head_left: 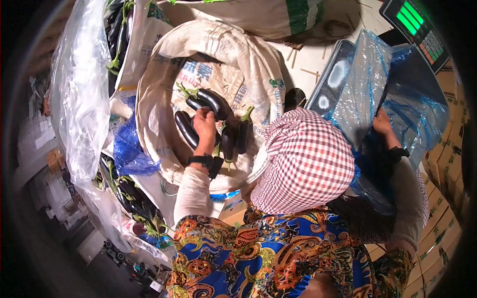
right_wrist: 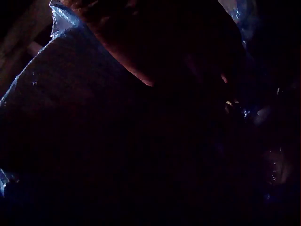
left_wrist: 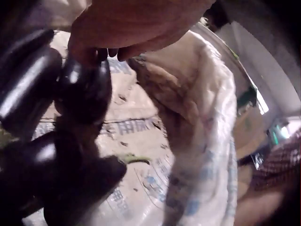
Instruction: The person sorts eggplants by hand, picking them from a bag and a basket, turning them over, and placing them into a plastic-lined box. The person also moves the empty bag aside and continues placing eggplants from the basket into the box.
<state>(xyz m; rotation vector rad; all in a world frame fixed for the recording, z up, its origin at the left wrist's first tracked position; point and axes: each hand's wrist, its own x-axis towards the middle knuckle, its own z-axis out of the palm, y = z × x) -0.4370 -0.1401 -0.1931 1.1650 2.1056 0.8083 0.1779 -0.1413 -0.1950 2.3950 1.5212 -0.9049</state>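
In the head view, the left hand is inside a rolled-down woven sack and grips the end of a dark eggplant. The left wrist view shows the fingers of that hand curled over one glossy eggplant, with several others beside it. On the right, the right hand grips a clear blue plastic bag that lies over a scale tray. The right wrist view is very dark; part of the hand and a lit bag edge show, but the bag's contents cannot be made out.
A scale display with green digits stands at the upper right. Left of the sack are clear plastic, blue plastic and more eggplants. A checked head covering lies between the arms in view. Flattened cardboard is at the right.
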